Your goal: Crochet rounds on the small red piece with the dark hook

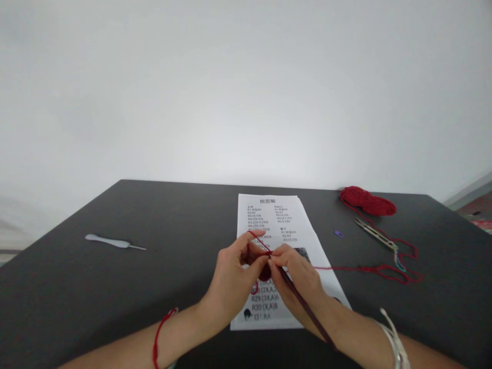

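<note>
In the head view, we read 熊图解 atop the printed sheet (323,287), R30:(X,A)8 lower down. Our left hand (232,269) pinches the red crochet piece (265,273) between thumb and fingertips; our right hand (300,272) closes around the dark hook (307,309), its tip at the piece. Our hands cover middle lines. Rightward lie snips (374,234), purple marker (339,233) and yarn skein (368,200); leftward, a grey-handled hook (107,241).

The yarn (368,201) is red, the table (180,277) black.
</note>
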The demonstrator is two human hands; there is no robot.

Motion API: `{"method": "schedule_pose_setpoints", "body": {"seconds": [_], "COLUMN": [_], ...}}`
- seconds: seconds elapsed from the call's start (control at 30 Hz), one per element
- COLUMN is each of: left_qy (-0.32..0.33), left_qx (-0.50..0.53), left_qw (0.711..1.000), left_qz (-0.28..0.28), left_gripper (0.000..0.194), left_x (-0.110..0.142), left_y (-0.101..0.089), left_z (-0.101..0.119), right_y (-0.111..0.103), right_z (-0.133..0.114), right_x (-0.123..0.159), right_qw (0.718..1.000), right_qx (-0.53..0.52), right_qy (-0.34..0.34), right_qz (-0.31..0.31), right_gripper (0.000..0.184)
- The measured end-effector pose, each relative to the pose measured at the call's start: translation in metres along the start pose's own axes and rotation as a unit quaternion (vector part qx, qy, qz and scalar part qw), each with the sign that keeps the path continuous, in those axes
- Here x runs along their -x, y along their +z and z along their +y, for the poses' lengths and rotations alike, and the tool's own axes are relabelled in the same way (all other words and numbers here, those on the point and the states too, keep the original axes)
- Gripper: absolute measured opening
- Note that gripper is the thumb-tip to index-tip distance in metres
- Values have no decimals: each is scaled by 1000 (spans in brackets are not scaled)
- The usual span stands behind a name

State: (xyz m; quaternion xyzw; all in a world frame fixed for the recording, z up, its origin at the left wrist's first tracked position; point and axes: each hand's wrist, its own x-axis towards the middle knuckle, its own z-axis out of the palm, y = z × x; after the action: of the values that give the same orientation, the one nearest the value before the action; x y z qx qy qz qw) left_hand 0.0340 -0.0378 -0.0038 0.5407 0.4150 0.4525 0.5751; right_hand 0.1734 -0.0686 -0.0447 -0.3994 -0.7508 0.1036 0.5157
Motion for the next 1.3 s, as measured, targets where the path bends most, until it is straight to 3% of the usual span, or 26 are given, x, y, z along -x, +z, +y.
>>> {"method": "schedule_pose_setpoints", "body": {"seconds": [0.1, 0.23, 0.33, 0.47, 0.7, 0.77, 0.83, 0.9, 1.1, 1.17, 1.3], "left_qy": [-27, -130, -175, -123, 24, 58, 87, 101, 85, 67, 33], "left_qx": [40, 136, 170, 131, -3, -63, -114, -143, -143, -101, 0], "left_qw": [999, 979, 966, 982, 1000, 996, 989, 984, 986, 992, 999], "left_qz": [-25, -81, -91, -51, -13, -16, -19, -22, -28, -31, -40], "left_gripper": [41, 57, 59, 62, 55, 49, 46, 45, 42, 41, 44], "left_x": [-3, -9, -11, -9, -10, -10, -8, -7, -9, -10, -8], "left_y": [-3, -10, -12, -9, -11, -14, -15, -17, -18, -17, -12], "left_z": [-2, -4, -4, -3, -1, -1, -2, -2, -1, 0, 2], "right_y": [-5, -19, -19, -8, -13, -15, -17, -19, -27, -28, -20], "right_z": [9, 10, 3, -4, -3, -4, -6, -7, -3, -1, -1], "right_x": [-5, -20, -22, -13, -9, -12, -15, -16, -17, -20, -26], "right_qw": [999, 965, 940, 959, 996, 998, 980, 962, 979, 956, 839], "right_qx": [7, 111, 200, 217, 17, -58, -135, -180, -159, -235, -455], "right_qy": [-44, -200, -249, -170, -70, 30, 148, 207, 119, 173, 297], "right_qz": [-26, -127, -116, -61, -48, -16, 2, 5, -51, -42, -15], "right_gripper": [15, 14, 19, 20, 16, 13, 14, 18, 13, 13, 20]}}
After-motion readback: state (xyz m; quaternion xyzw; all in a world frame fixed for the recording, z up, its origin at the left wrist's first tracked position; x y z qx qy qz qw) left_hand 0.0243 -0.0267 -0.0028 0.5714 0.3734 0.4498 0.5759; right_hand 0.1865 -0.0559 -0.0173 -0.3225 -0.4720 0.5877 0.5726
